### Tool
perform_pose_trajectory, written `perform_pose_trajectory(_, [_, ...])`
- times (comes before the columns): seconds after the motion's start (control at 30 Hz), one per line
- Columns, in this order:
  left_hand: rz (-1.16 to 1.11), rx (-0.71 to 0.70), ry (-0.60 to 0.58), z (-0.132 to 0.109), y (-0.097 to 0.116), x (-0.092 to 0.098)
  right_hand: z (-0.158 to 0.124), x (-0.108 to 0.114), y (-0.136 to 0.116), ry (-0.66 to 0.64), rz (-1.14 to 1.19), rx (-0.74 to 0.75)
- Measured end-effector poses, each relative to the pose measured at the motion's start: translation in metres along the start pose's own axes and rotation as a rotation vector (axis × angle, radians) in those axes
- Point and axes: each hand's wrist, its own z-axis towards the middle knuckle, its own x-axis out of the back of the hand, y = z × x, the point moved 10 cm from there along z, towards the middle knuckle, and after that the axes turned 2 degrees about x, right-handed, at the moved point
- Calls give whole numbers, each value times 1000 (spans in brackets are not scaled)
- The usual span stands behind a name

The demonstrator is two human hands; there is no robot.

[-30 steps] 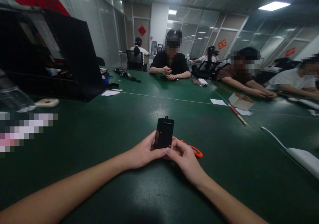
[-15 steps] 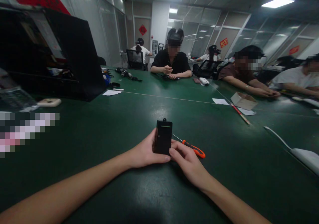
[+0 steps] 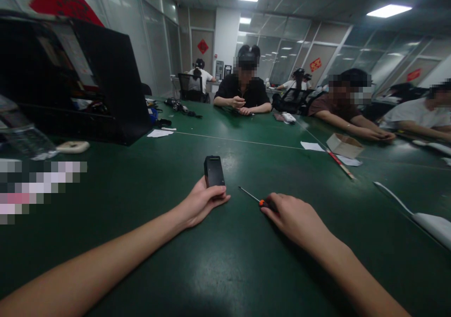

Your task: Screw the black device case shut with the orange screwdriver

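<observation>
A small black box-shaped device [image 3: 214,170] is tilted in the grip of my left hand [image 3: 202,200], with the thumb across its lower end. To its right, my right hand [image 3: 294,213] is closed around the handle of a screwdriver [image 3: 261,203]. The screwdriver's thin metal shaft points up and left toward the device, apart from it. Its orange collar shows at the fingertips, while most of the handle is hidden under my hand. Both hands are over the green tabletop [image 3: 197,260].
A large black open case [image 3: 105,82] stands at the left, by a clear plastic bottle [image 3: 24,129]. At right are a small cardboard box [image 3: 344,145], a red stick [image 3: 340,164] and a white power strip [image 3: 431,225]. Several people sit around, one opposite [image 3: 243,89].
My right hand has left the device and taken hold of the screwdriver that lay on the table. My left hand has moved left and slightly up with the device, tilting it.
</observation>
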Motion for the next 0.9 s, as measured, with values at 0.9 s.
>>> perform_pose_trajectory(0.9, [430,-323,47,-2,31,3,-26,63,-20,664,548,123])
